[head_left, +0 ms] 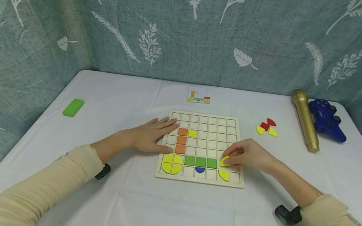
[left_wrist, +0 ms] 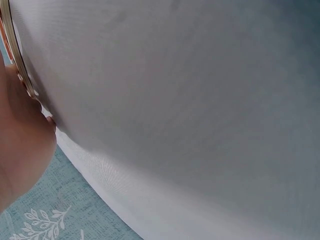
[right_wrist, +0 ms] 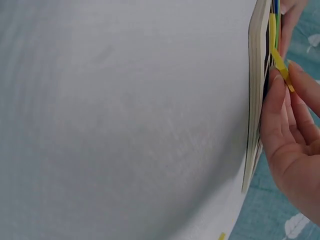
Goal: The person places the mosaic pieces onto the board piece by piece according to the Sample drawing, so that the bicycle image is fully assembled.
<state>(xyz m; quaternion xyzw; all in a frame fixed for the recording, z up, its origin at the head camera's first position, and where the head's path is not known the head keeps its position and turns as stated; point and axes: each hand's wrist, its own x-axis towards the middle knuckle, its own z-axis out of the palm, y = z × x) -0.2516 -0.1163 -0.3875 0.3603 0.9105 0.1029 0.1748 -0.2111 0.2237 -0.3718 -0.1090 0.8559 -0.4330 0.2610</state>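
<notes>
A pale wooden grid board (head_left: 207,150) lies on the white table. My left hand (head_left: 151,134) rests flat with spread fingers on the board's left edge; the left wrist view shows only part of that hand (left_wrist: 22,145). Between thumb and fingers my right hand (head_left: 250,154) pinches a yellow quarter-circle tile (head_left: 224,161), tilted over the right side of the grid; the same tile (right_wrist: 283,70) shows edge-on in the right wrist view. Below it lies another yellow quarter tile (head_left: 223,175). Orange squares (head_left: 181,140), green squares (head_left: 200,161), a yellow circle of quarters (head_left: 172,164) and a blue half-circle (head_left: 199,169) sit on the grid.
Loose red and yellow tiles (head_left: 264,126) lie right of the board. A small pattern card (head_left: 199,95) is behind it. Farther right are a gold microphone (head_left: 306,121) and a blue game controller (head_left: 327,119). A green block (head_left: 73,107) stands at the left.
</notes>
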